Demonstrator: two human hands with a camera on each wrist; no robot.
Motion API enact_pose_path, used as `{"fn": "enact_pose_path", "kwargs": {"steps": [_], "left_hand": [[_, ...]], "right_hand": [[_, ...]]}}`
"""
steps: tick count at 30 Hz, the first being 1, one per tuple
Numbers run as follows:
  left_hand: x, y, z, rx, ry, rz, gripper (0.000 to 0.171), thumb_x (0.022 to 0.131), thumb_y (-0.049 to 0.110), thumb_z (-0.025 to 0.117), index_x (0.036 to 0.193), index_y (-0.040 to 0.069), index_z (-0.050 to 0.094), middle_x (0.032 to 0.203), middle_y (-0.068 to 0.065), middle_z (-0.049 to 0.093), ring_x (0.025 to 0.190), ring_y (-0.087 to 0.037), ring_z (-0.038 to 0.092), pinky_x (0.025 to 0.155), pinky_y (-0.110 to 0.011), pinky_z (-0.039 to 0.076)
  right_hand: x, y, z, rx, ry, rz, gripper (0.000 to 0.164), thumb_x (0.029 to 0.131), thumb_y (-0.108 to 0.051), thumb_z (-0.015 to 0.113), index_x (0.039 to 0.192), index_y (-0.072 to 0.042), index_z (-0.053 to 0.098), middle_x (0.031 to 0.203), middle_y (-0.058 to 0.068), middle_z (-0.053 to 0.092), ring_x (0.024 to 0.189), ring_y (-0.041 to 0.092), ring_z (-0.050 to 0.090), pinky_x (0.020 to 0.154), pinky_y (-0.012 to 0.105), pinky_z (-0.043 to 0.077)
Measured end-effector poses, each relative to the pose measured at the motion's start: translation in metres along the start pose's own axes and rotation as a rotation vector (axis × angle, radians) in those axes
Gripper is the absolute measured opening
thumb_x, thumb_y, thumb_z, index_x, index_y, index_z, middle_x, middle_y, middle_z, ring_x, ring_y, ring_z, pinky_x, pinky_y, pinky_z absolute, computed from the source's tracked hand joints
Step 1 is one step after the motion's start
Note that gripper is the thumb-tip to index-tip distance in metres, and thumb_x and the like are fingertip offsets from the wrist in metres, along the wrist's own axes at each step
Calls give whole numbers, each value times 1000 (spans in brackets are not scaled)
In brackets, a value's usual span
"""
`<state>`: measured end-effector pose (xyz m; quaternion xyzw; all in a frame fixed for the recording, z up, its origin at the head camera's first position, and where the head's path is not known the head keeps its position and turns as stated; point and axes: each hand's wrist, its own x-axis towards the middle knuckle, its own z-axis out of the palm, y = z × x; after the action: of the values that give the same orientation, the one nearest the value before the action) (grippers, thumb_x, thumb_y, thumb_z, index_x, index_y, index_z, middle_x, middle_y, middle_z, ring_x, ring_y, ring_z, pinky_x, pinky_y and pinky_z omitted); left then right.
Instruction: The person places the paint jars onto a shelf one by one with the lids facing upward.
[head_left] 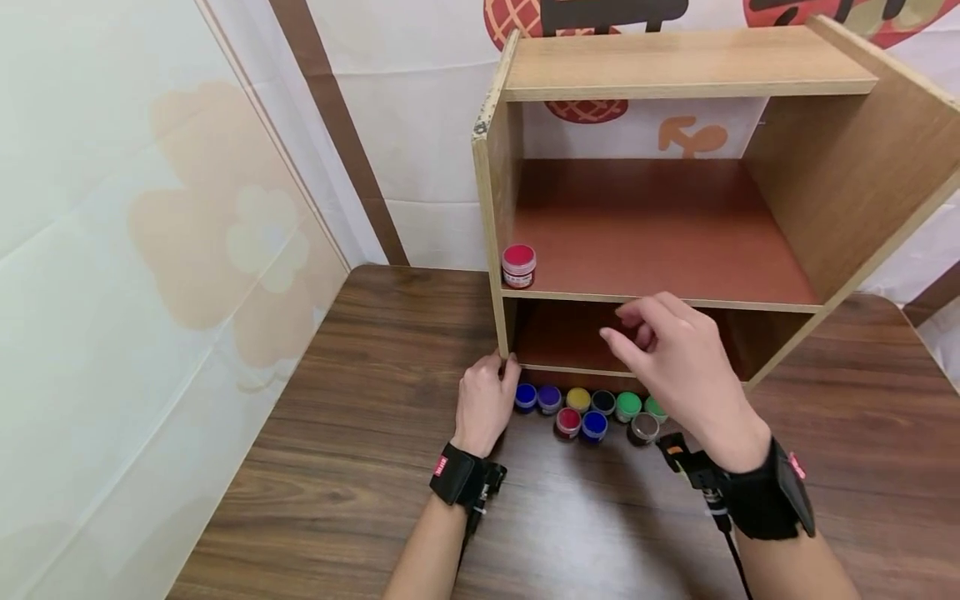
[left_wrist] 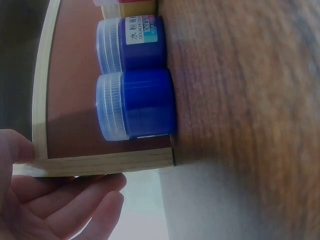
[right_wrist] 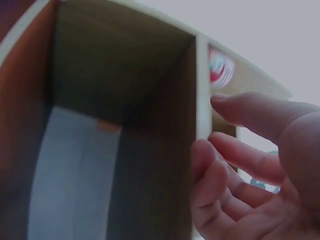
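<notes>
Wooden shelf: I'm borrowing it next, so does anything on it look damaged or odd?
Yes: the upper front corner of its left side panel is speckled dark, as if chipped, unlike the cleaner edges elsewhere. The red-lidded jar on the middle board stands upright; no spill shows.

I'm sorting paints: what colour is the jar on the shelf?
The jar is red, clearest in the head view.

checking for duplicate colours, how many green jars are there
2 in view: one green jar in front of the shelf unit, another green jar just right of the first, partly covered by the right hand, which may hide more.
</notes>
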<state>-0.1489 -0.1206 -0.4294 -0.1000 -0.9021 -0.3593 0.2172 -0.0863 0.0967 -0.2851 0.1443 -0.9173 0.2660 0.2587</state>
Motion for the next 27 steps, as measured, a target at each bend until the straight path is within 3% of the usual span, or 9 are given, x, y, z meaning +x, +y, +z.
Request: {"fn": "enact_pose_path", "kwargs": {"steps": [2, 7, 11, 19, 27], "left_hand": [[0, 0, -2, -1, -3, -1, 34, 98, 25, 50, 66, 14, 52, 60, 2, 43, 48, -11, 43, 42, -24, 30], [0, -1, -6, 0, -7, -16, 36, 98, 25, 50, 65, 14, 51, 59, 2, 41, 47, -12, 42, 41, -24, 29], [0, -2, -6, 4, -12, -30, 37, 98, 26, 50, 63, 14, 50, 59, 2, 41, 48, -11, 43, 42, -24, 30], [-1, -2, -3, 2, -19, -35, 37, 98, 27, 49, 63, 14, 51, 60, 2, 42, 49, -12, 45, 42, -25, 31], [0, 1, -1, -5, -13, -25, 38, 98, 27, 50, 63, 13, 50, 59, 2, 41, 48, -13, 44, 42, -25, 31]], "right_hand": [[-9, 13, -2, -19, -56, -26, 20, 81, -14, 77, 96, -5, 68, 84, 5, 60, 70, 13, 50, 60, 27, 44], [-32, 47, 9, -50, -272, -199, 21, 76, -6, 79, 94, -8, 68, 92, 3, 62, 80, 15, 57, 65, 30, 50], [-54, 65, 23, -73, -427, -202, 23, 76, -1, 77, 95, -11, 69, 96, 2, 62, 88, 18, 54, 72, 32, 49], [-82, 84, 42, -103, -504, -123, 27, 76, 5, 73, 97, -12, 68, 102, 2, 60, 96, 20, 52, 78, 35, 47], [-87, 92, 47, -61, -510, -82, 26, 77, 6, 72, 99, -9, 68, 102, 4, 59, 94, 20, 54, 77, 35, 49]]}}
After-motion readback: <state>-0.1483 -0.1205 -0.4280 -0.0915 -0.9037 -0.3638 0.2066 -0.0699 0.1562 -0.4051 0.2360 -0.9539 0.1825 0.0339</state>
